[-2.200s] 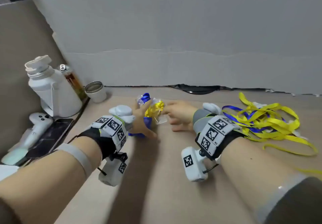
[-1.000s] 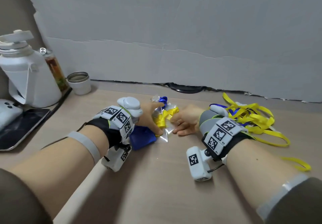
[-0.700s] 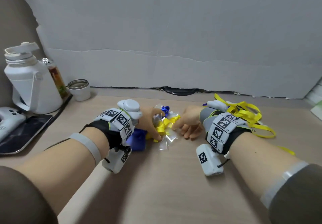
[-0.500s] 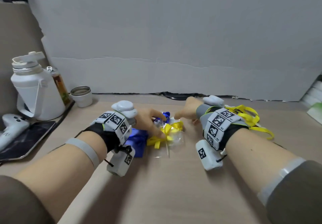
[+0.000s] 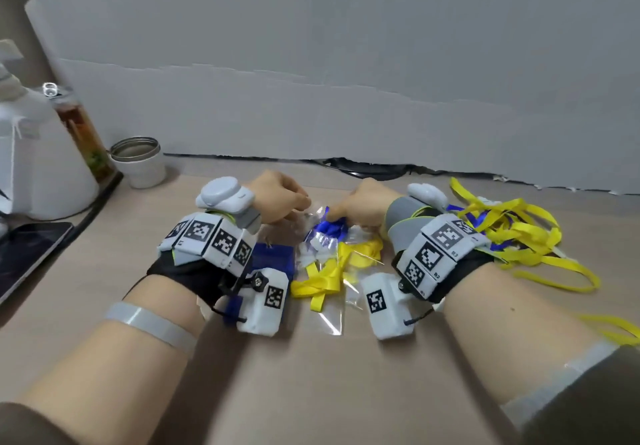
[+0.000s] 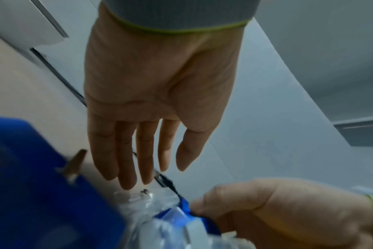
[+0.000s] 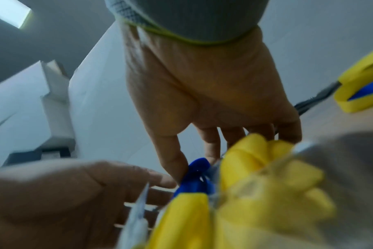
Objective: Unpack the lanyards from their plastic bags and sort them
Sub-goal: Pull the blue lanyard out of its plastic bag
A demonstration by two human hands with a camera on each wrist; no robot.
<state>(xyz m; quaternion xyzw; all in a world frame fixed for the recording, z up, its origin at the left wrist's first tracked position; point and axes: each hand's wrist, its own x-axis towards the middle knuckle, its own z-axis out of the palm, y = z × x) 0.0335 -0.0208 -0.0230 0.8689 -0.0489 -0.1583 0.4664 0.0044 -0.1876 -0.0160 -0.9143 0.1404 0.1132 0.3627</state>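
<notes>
Two hands meet mid-table (image 5: 329, 392), a pale tan surface set against a grey wall (image 5: 346, 63) with a ragged seam and a dark cable (image 5: 363, 167) along its foot. Right hand (image 5: 360, 203) pinches a blue lanyard (image 5: 330, 228) between thumb and forefinger, at the mouth of a clear bag (image 5: 320, 247). Left hand (image 5: 277, 198): fingers straight and relaxed in the left wrist view, tips just above the bag, gripping nothing. Bagged yellow lanyards (image 5: 325, 280) lie on the table between the wrists, nearer the body. Blue packet (image 5: 273, 259) beside them, under the left wrist. Loose pile (image 5: 512, 236) of yellow and blue lanyards on the table to the right, just past the right wrist. Left edge of the table: white jug (image 5: 38, 167), slim bottle (image 5: 79, 129), small steel-rimmed cup (image 5: 140, 164), dark tablet (image 5: 24, 254).
</notes>
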